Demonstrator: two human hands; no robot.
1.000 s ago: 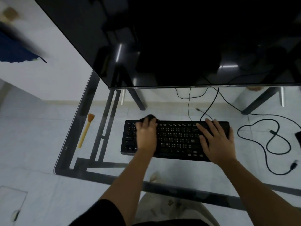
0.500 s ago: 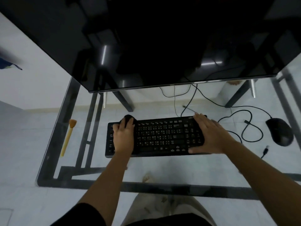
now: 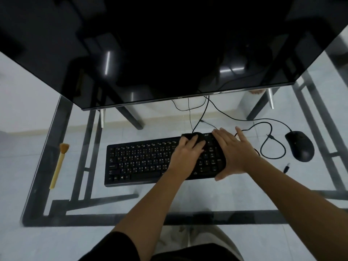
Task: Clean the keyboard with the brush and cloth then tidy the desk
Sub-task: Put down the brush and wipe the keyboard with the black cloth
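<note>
A black keyboard lies on the glass desk in front of me. My left hand presses a dark cloth flat onto the keyboard's right part, near its far edge. My right hand lies with fingers spread over the keyboard's right end, thumb at the front corner. A yellow-handled brush with tan bristles rests alone near the desk's left edge, far from both hands.
A large dark monitor overhangs the back of the desk on two black legs. A black mouse sits at the right, with looping cables and a loose plug between it and the keyboard.
My left hand has slid the cloth from the keyboard's left end across to its right part. My right hand stayed on the right end. The view shifted.
</note>
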